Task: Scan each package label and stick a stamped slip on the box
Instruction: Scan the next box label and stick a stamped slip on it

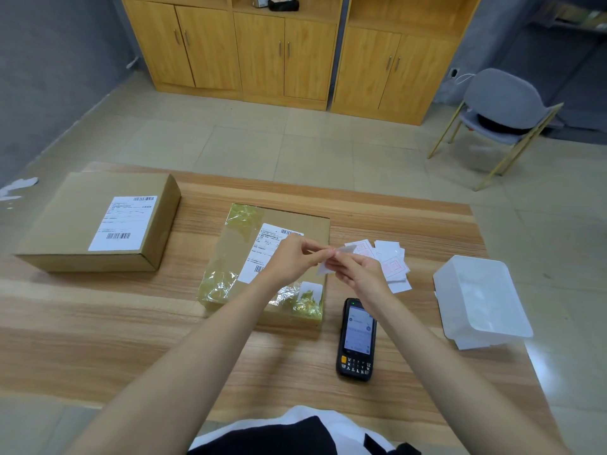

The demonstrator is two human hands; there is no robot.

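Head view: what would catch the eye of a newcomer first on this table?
Both hands meet at the centre: the left hand and the right hand pinch a white slip over the taped box. Just right of them lies a pile of red-stamped slips, and the black scanner lies by the right forearm, screen lit. A bigger box sits at far left, a clear tub at far right.

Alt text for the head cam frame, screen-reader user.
A person's left hand and right hand pinch a white slip between them above a tape-wrapped cardboard box with a shipping label, on a wooden table. A handheld scanner lies screen-up right of the box, with stamped slips beyond it, a second labelled box at left and a white plastic tub at right.
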